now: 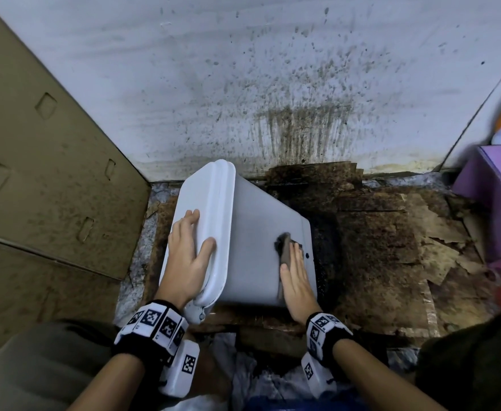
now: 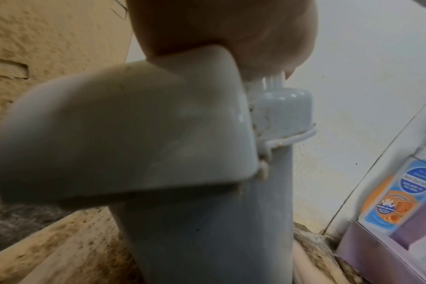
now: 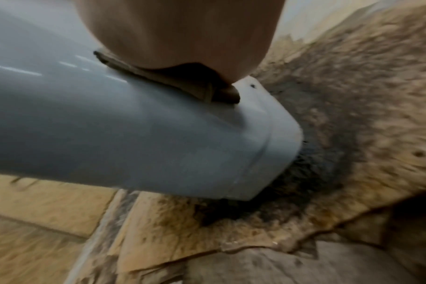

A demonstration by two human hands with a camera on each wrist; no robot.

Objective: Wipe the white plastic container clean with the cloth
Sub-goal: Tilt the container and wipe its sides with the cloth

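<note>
**One white container, one cloth, two hands**

While the scene is crowded with stained surfaces, the things that matter are few. One white wall (image 1: 184, 69) rises at the back, spattered with brown specks and drip streaks. One brown cardboard panel (image 1: 36, 173) leans along the left side. Torn, soiled cardboard sheets (image 1: 391, 232) cover the floor, darkest just beside the container. One purple box (image 1: 492, 197) sits at the right edge, and in the left wrist view one bottle (image 2: 392, 194) with a blue and orange label stands inside it.

One white plastic container (image 1: 255, 247) lies tipped on its side on the soiled cardboard, in the middle of the floor, with its lidded end toward the left and its base toward the right. Its broad upper side looks smooth and pale grey-white, with one small dark speck near the base edge. The lid (image 1: 201, 203) is white with a rounded raised rim.

Two bare hands rest on it. One left hand (image 1: 188, 256) lies flat on the lid, fingers straight and spread, thumb over the rim. One right hand (image 1: 295, 277) presses down with straight fingers held together on one small, dark, grubby cloth (image 1: 284, 243), which lies flat against the container's side near the base.
</note>
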